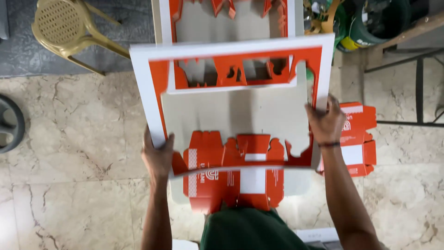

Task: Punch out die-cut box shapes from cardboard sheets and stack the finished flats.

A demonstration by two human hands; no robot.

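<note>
Head view, read from left to right; far out beyond the left fingers stands a tan plastic chair [64, 28] on the marble floor [74, 153], well apart from the work. The left hand [158, 159] grips the lower left edge of a large die-cut card sheet [236, 111], white-bordered with orange print and a grey middle; its fingers [169, 141] are curled narrow around that edge, thumb on top. Between the two sets of fingers the sheet is held up and tilted, its lower border bowing downward; just below that border, nearer the person's body, lies a punched-out orange carton blank [231, 178] flat on a pale worktop [296, 183]. Beyond the fingers, at the top of the view, another printed sheet [222, 21] lies flat. The right hand [326, 122] clamps the sheet's right edge, fingers [334, 105] closed on the border, a dark band at the wrist; just to the right of those fingers a pile of orange blanks [358, 139] rests low by the floor.

By the look of it, the step in hand is lifting the waste frame off a freed blank; the next move seems to call for both grips to hold firm so the limp frame clears the blank without snagging, though whether every tab has parted cannot be told.
</note>
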